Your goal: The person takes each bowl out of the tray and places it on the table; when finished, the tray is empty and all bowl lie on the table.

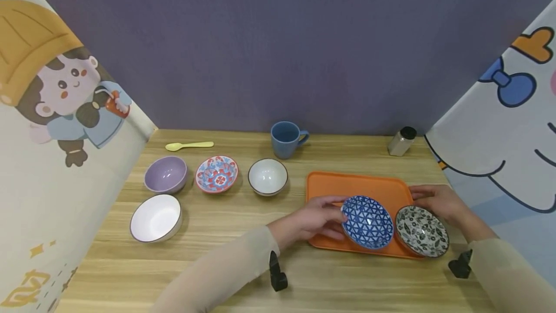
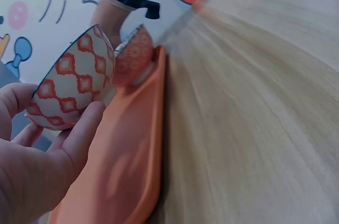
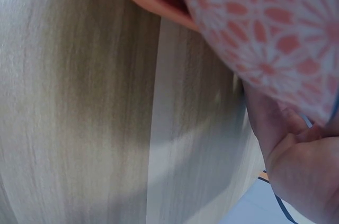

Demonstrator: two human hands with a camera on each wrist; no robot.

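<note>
My left hand (image 1: pixel 316 217) grips the left rim of a bowl (image 1: pixel 368 222) with a blue-and-white geometric inside, tilted above the orange tray (image 1: pixel 336 182). In the left wrist view, this bowl's outside (image 2: pixel 74 83) has an orange-red diamond pattern, with thumb and fingers pinching it. At the tray's right end, my right hand (image 1: pixel 442 203) holds the far right side of a black-and-white leaf-patterned bowl (image 1: pixel 422 232). That bowl tilts over the tray's edge. Its outside (image 3: pixel 270 28) shows a red-and-white flower pattern in the right wrist view, where most fingers are hidden.
Left of the tray stand a white bowl (image 1: pixel 268 177), a red-and-blue patterned bowl (image 1: pixel 216 174), a purple bowl (image 1: pixel 166 175) and a larger white bowl (image 1: pixel 155 218). Along the back are a yellow spoon (image 1: pixel 189 145), a blue mug (image 1: pixel 285 141) and a black-capped shaker (image 1: pixel 401 141). Walls enclose three sides.
</note>
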